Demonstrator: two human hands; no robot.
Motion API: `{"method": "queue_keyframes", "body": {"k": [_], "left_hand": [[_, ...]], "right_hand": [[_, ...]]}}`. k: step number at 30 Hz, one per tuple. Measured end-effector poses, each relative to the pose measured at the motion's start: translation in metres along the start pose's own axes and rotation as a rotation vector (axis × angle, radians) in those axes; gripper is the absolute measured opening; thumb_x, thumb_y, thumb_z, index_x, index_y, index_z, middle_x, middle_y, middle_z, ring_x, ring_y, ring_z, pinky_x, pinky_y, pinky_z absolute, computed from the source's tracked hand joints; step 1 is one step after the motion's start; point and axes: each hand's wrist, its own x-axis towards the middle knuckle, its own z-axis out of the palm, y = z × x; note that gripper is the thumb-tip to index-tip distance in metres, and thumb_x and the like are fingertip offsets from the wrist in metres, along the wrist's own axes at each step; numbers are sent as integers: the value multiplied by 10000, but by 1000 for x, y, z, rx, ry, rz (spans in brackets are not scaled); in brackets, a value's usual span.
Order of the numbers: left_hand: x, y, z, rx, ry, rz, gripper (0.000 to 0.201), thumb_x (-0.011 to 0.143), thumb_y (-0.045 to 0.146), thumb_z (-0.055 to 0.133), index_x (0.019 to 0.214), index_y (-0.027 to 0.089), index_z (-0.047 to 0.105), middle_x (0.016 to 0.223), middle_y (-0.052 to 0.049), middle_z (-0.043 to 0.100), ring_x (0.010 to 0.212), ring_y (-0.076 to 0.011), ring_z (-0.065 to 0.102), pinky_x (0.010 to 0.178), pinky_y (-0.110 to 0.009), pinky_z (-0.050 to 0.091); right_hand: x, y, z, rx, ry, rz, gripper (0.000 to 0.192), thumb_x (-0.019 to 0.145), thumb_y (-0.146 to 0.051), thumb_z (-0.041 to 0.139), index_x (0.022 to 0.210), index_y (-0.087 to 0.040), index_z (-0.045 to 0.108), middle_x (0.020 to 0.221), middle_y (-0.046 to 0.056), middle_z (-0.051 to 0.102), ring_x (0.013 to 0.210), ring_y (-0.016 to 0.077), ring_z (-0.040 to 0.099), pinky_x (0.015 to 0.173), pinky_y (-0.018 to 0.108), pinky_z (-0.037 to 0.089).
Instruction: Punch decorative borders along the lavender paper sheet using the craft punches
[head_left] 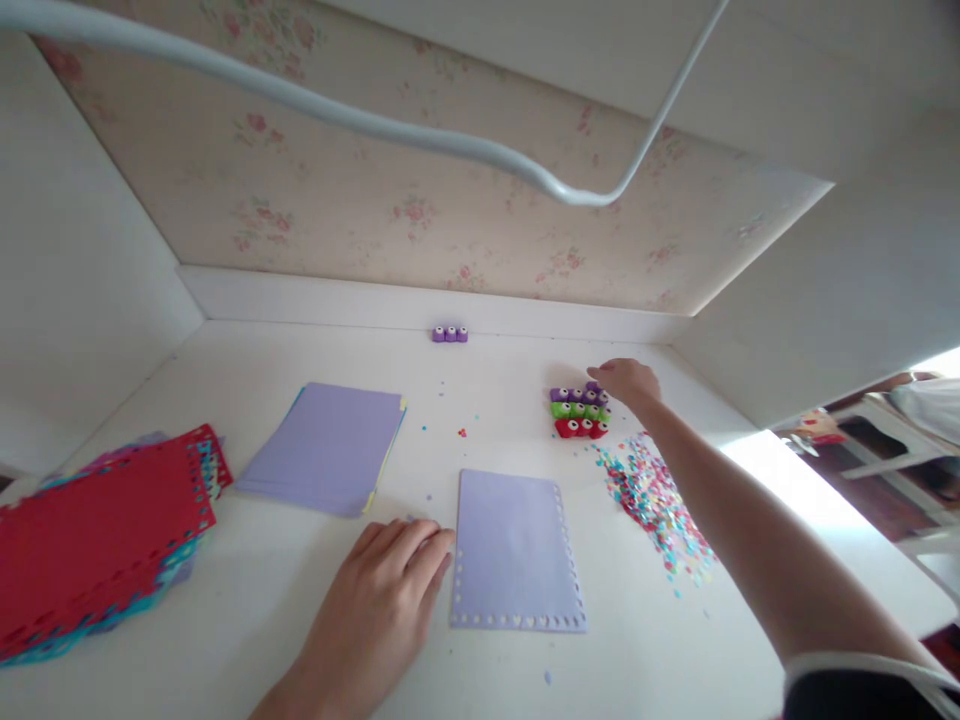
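The white surface (247, 600) carries everything here, boxed in by pale walls and flowered wallpaper at the back. At the far left lies a fanned stack of red and teal sheets (97, 535) with punched edges; beside it sits a neat pile of lilac paper (326, 447). In the middle, nearest the person, a single lilac sheet (516, 548) lies flat, its long axis running away from the body, with small holes along its right and bottom edges. To its right spreads a heap of confetti (656, 500).

Beyond the confetti stands a cluster of small punches (579, 410) in purple, green and red rows. The right hand (628, 382) is stretched far out to it, fingers loosely curled on the purple row at the back; whether it has gripped one I cannot tell. The left hand (382, 590) lies open and flat, fingertips touching the single sheet's left edge, holding nothing. Three more purple punches (450, 334) sit against the back wall.
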Motion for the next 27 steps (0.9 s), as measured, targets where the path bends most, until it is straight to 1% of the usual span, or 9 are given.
{"method": "queue_keyframes", "body": {"k": [3,6,8,11,13,16,20,24,27], "left_hand": [[-2,3,3,-22,-64,1,231,948,95,472,1051,215,640,974,-44,683,864,-235,643,800,-432,514],[-4,6,6,-49,-160,13,208,905,66,523,988,219,637,929,-24,675,844,-228,625,802,-425,501],[-5,8,8,-62,-204,27,193,883,59,553,963,219,628,922,-16,675,845,-220,619,808,-412,488],[-7,9,13,-88,-201,45,154,885,79,577,945,216,614,933,-14,681,857,-211,613,792,-389,462],[-8,9,17,-114,-175,53,119,901,97,573,919,211,603,945,-13,686,875,-209,611,788,-384,444],[-9,8,21,-147,-133,60,97,914,113,571,899,205,593,1008,-2,696,918,-203,610,801,-383,421],[-9,8,22,-140,-131,49,74,924,144,591,951,211,606,1070,10,698,946,-199,605,823,-385,398],[-10,13,22,-98,-147,48,123,954,232,602,1077,224,610,1144,1,692,1021,-219,596,900,-423,363],[-9,17,19,-98,-103,29,186,976,239,574,1159,248,603,1185,1,685,1048,-228,595,916,-440,352]], "right_hand": [[3,-39,5,-4,-64,-15,239,975,-357,585,1115,-175,652,1155,80,660,997,207,650,882,417,545],[6,-96,24,61,-131,-164,266,973,-362,590,1149,-172,650,1176,83,667,1044,220,648,943,455,516],[10,-135,41,121,-169,-275,299,976,-341,587,1228,-183,620,1239,87,646,1076,223,641,965,462,506],[21,-185,66,181,-184,-364,363,968,-321,599,1308,-196,569,1367,106,564,1167,254,594,994,490,487],[29,-207,78,206,-182,-374,372,964,-321,606,1308,-188,563,1382,111,544,1189,270,576,990,506,487],[36,-222,89,233,-179,-332,321,964,-332,606,1241,-169,599,1291,101,599,1122,254,611,949,486,513],[31,-221,88,281,-140,-241,254,959,-328,612,1144,-158,642,1203,91,646,1087,241,627,949,480,509],[10,-215,71,389,-97,-200,225,914,-262,640,1113,-157,647,1215,118,663,1077,251,656,996,463,476],[-26,-211,52,513,-120,-209,319,891,-318,650,1178,-190,595,1175,95,686,975,215,710,905,378,537]]}}
